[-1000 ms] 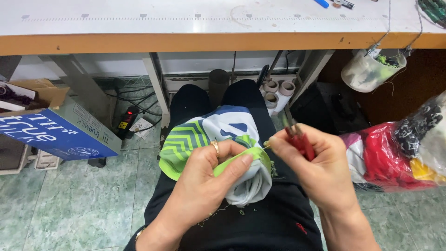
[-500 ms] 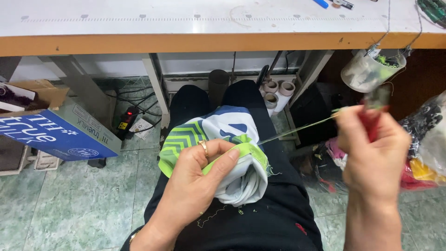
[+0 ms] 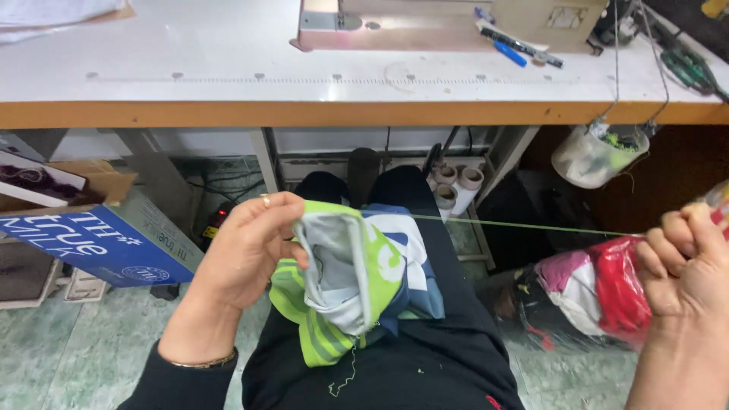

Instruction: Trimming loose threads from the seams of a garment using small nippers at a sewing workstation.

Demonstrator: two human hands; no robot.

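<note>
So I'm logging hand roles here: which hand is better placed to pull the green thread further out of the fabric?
Probably the right hand: it grips the taut green thread far out to the side, while the left hand holds the bunched fabric on the lap.

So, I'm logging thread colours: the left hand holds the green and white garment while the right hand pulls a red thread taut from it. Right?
Not quite: the thread is green, not red, as the head view shows. The left hand does hold the green and white garment, and the right hand pulls it taut.
</note>
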